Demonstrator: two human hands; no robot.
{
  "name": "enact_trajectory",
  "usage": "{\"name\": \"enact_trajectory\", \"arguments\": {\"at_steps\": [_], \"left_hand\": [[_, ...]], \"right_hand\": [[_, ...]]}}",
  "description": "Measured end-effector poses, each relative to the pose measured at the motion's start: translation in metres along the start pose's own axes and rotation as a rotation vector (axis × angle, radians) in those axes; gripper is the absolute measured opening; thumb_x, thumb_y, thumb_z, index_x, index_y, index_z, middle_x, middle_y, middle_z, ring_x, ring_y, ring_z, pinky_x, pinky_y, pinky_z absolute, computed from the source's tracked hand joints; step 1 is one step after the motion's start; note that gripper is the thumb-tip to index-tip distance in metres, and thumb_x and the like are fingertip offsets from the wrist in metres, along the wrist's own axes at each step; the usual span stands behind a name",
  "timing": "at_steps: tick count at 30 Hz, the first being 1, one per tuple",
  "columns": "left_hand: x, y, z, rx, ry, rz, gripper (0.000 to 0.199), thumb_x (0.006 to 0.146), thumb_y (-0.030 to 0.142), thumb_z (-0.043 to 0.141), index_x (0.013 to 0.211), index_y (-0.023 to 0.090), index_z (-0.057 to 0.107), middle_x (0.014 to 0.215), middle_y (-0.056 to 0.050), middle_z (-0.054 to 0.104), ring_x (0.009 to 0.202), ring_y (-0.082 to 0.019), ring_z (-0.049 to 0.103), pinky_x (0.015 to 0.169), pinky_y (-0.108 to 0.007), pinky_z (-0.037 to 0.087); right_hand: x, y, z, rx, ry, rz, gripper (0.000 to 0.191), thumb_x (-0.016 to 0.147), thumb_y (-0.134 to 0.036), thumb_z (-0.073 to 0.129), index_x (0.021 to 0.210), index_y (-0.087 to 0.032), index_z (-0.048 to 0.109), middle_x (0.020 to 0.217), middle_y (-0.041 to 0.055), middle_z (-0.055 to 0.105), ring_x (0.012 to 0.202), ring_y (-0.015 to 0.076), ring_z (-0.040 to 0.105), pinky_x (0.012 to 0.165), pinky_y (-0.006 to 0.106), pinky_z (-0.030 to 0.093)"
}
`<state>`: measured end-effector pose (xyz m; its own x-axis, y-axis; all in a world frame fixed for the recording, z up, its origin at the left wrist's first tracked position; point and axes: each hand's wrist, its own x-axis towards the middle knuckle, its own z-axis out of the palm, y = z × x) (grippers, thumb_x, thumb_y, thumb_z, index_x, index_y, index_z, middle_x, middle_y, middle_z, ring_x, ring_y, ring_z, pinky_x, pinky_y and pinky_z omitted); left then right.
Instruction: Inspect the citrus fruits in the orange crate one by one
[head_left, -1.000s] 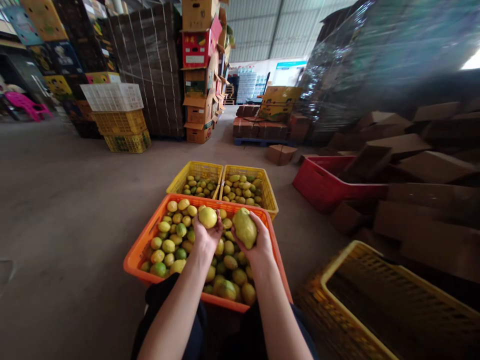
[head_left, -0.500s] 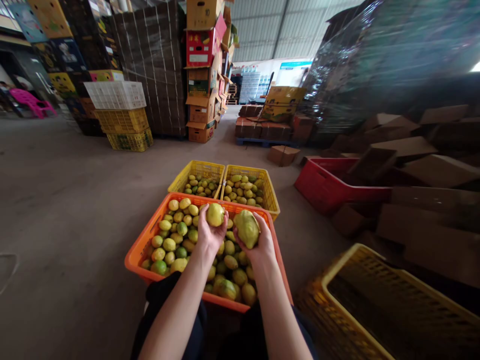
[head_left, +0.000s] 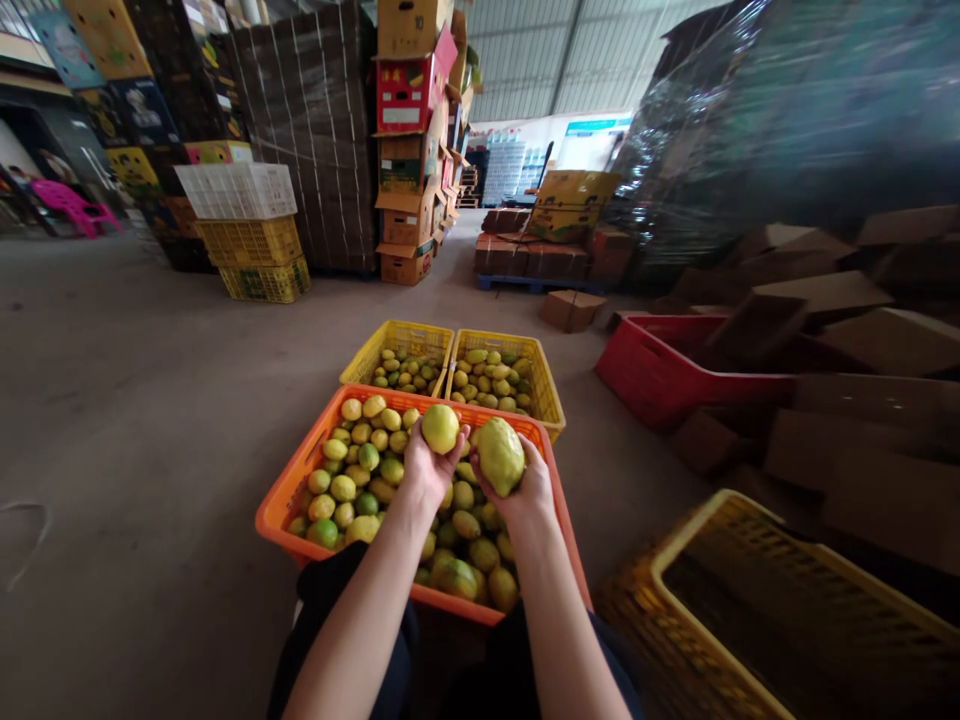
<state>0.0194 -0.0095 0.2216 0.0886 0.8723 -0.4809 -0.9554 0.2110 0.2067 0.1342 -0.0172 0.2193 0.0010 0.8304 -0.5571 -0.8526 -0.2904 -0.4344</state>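
My left hand (head_left: 428,470) cradles a round yellow-green lemon (head_left: 440,429), its fingers curled around the underside. Beside it, my right hand (head_left: 530,485) grips a larger, bumpy, pear-shaped yellow-green lemon (head_left: 501,456). Both hands are held above an orange plastic crate (head_left: 281,508), a short gap between them. Yellow and green lemons (head_left: 343,488) of mixed sizes fill that crate. Just behind it stand two yellow crates, the left one (head_left: 361,352) and the right one (head_left: 551,390), each with more lemons inside. My forearms hide part of the fruit.
At the lower right is a yellow crate (head_left: 694,520). A red crate (head_left: 637,375) lies beside heaped cardboard (head_left: 847,440) on the right. Stacked boxes (head_left: 405,200) and a white crate on yellow ones (head_left: 244,190) stand farther back. Grey floor (head_left: 150,400) extends to the left.
The view has shifted slightly, so everything sits a little farther right. The lemon in my left hand has turned a little; both lemons stay held.
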Motion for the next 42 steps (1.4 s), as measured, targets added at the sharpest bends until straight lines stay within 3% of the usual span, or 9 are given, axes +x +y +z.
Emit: {"name": "enact_trajectory", "arguments": {"at_steps": [6,10,16,20,25,30,33,36,42], "left_hand": [[-0.008,0.003,0.005,0.093,-0.028,0.015,0.027,0.089,0.034,0.056,0.098,0.009,0.063,0.072,-0.007,0.067,0.048,-0.010,0.059,0.039,-0.015,0.049],[-0.011,0.005,0.002,0.083,-0.055,-0.017,0.047,0.091,0.046,0.044,0.102,0.004,0.063,0.070,-0.011,0.067,0.042,-0.010,0.053,0.035,-0.017,0.044],[-0.001,0.002,-0.004,0.087,-0.129,-0.020,0.033,0.092,0.024,0.039,0.110,0.011,0.064,0.075,-0.010,0.069,0.054,-0.014,0.062,0.044,-0.019,0.050],[-0.001,0.002,-0.002,0.078,-0.162,-0.016,0.022,0.089,0.025,0.047,0.093,0.014,0.066,0.076,-0.007,0.069,0.068,-0.018,0.068,0.055,-0.026,0.056],[-0.012,0.001,0.005,0.206,-0.131,0.081,0.023,0.081,0.021,0.052,0.060,0.013,0.060,0.058,-0.003,0.061,0.051,-0.012,0.060,0.051,-0.022,0.049],[-0.013,-0.007,0.004,0.193,-0.203,0.213,0.024,0.076,0.023,0.053,0.056,0.014,0.063,0.057,-0.002,0.063,0.055,-0.012,0.060,0.059,-0.023,0.048],[-0.012,-0.013,0.000,0.220,-0.214,0.229,0.027,0.077,0.027,0.053,0.056,0.014,0.065,0.058,-0.002,0.064,0.057,-0.011,0.060,0.057,-0.020,0.045],[-0.012,-0.017,-0.003,0.291,-0.240,0.258,0.032,0.079,0.030,0.051,0.058,0.013,0.067,0.061,-0.003,0.065,0.057,-0.011,0.059,0.057,-0.021,0.045],[-0.012,-0.019,-0.005,0.357,-0.337,0.405,0.034,0.080,0.030,0.047,0.059,0.015,0.069,0.064,-0.004,0.066,0.065,-0.014,0.063,0.068,-0.023,0.048]], "right_hand": [[-0.004,-0.002,-0.001,-0.030,-0.041,0.016,0.015,0.079,-0.033,0.059,0.084,-0.020,0.065,0.061,0.0012,0.070,0.048,0.0171,0.063,0.045,0.028,0.053],[0.000,-0.003,-0.004,-0.005,-0.060,0.054,0.023,0.083,-0.034,0.048,0.084,-0.019,0.065,0.062,0.0040,0.070,0.048,0.0184,0.063,0.047,0.032,0.054],[0.005,0.002,-0.003,-0.007,-0.048,0.026,0.022,0.084,-0.029,0.045,0.082,-0.020,0.065,0.058,0.0012,0.068,0.049,0.0179,0.062,0.053,0.033,0.057],[0.003,0.004,-0.001,-0.041,-0.082,-0.010,0.023,0.081,-0.037,0.050,0.076,-0.021,0.066,0.061,0.0038,0.070,0.050,0.0198,0.063,0.053,0.035,0.057],[-0.002,0.007,0.005,-0.038,-0.129,-0.260,0.017,0.072,-0.036,0.062,0.073,-0.019,0.065,0.061,0.0001,0.068,0.050,0.0162,0.062,0.055,0.030,0.055],[-0.005,0.016,0.000,-0.167,-0.038,-0.768,0.021,0.068,-0.038,0.069,0.064,-0.019,0.062,0.058,-0.0049,0.062,0.054,0.0132,0.058,0.055,0.025,0.049],[-0.008,0.019,-0.007,-0.410,-0.131,-1.013,0.024,0.077,-0.038,0.064,0.067,-0.017,0.069,0.066,0.0002,0.067,0.066,0.0170,0.063,0.066,0.028,0.050],[-0.012,0.019,-0.011,-0.523,-0.206,-1.127,0.031,0.085,-0.038,0.054,0.074,-0.016,0.074,0.077,0.0041,0.072,0.076,0.0201,0.066,0.071,0.030,0.049],[-0.014,0.016,-0.013,-0.559,-0.241,-1.213,0.034,0.087,-0.034,0.048,0.079,-0.017,0.076,0.080,0.0046,0.074,0.076,0.0211,0.066,0.072,0.031,0.048]]}}
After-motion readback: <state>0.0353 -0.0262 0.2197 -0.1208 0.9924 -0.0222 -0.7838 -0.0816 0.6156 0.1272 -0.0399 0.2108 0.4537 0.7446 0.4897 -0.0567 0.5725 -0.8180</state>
